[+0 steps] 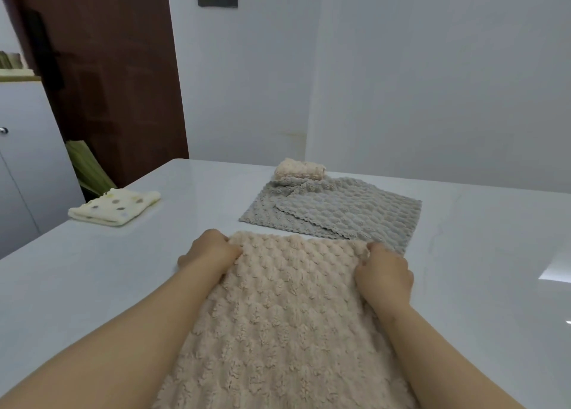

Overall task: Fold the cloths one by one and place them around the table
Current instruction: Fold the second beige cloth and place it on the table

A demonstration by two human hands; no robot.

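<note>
The left grip (210, 251) and right grip (383, 276) each pinch a far corner of the beige cloth (287, 316) spread on the near bench (92, 269), grey cloths (333, 211) lying just beyond.

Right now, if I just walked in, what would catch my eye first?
The left hand and right hand grip the far corners of a fluffy peach cloth spread across the near part of the white table. Just beyond lie grey cloths, flat, with a small folded cloth at their far edge. A folded cream dotted cloth sits apart on the left.
</note>
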